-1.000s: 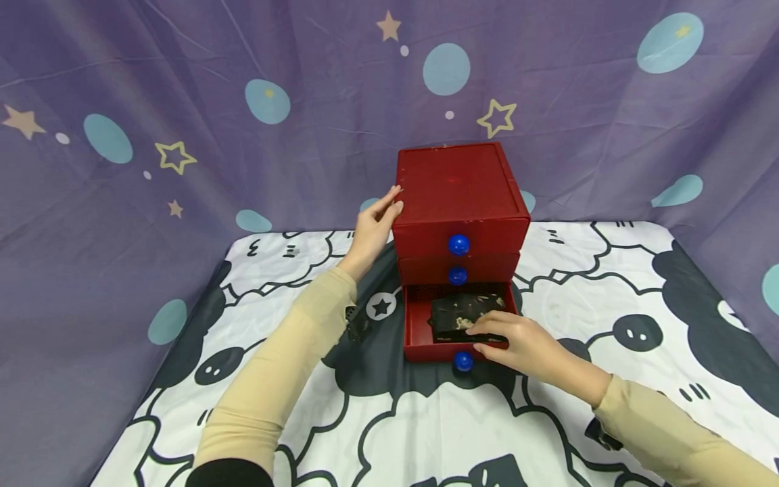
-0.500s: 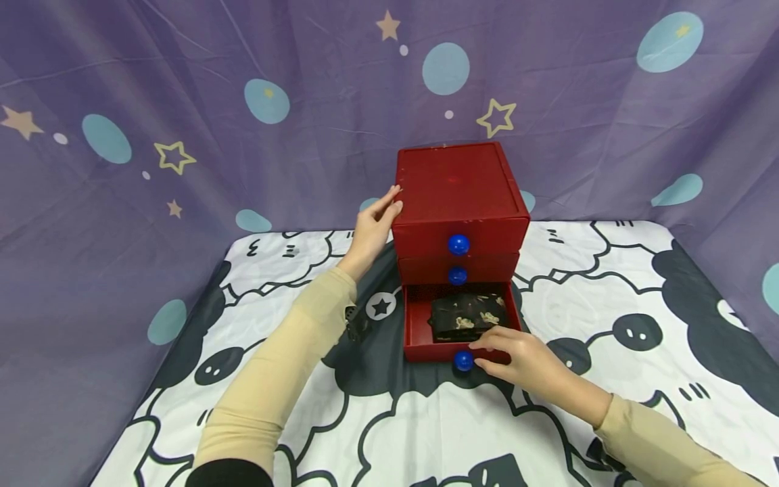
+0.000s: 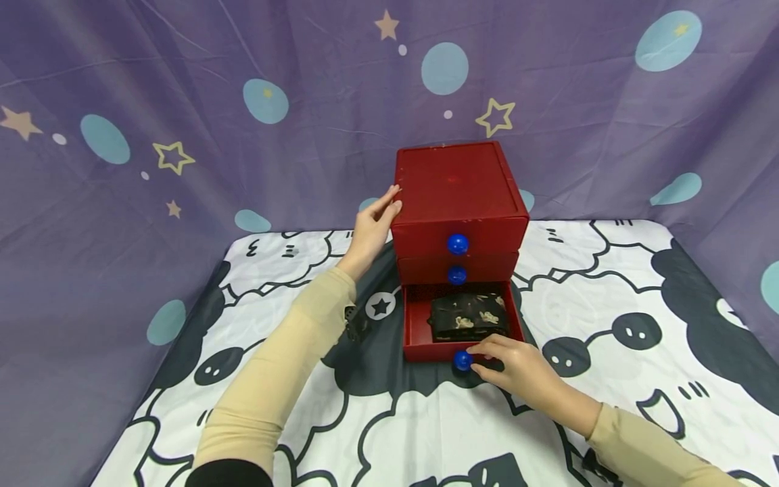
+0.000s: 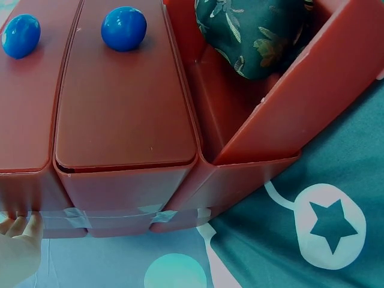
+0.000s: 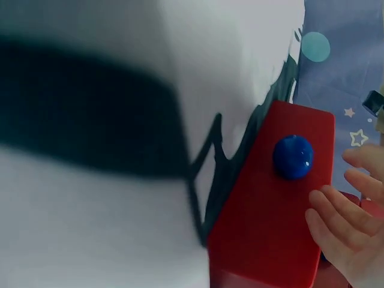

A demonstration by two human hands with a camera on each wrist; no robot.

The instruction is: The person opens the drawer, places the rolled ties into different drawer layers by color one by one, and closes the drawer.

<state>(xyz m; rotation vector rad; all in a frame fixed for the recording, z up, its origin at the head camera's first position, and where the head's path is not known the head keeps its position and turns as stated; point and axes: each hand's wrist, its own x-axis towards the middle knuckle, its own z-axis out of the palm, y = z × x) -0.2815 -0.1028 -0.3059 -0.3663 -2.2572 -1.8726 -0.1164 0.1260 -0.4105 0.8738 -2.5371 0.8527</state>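
A red cabinet (image 3: 453,182) of stacked drawers with blue knobs stands on the table. Its bottom drawer (image 3: 416,331) is pulled out, and inside lies a black cloth bundle (image 3: 465,314) with gold leaf patterns. My left hand (image 3: 372,230) rests its straight fingers against the cabinet's upper left side; those fingers also show at the lower corner of the left wrist view. Beside the bottom blue knob (image 3: 462,360) is my right hand (image 3: 517,368), thumb and forefinger parted at its right side. In the right wrist view, loose fingers (image 5: 339,219) hover near that knob without curling round it.
The upper two drawers are closed, each with a knob (image 3: 458,243) at the front. A white and dark cartoon-print cloth (image 3: 426,433) covers the table. Behind hangs a purple curtain (image 3: 328,135) with stars and dots. Clear tape (image 4: 114,219) runs along the cabinet's side.
My right hand has come back from the bundle over the drawer's front edge, down to the bottom knob. The left hand, cabinet and bundle stay where they were.
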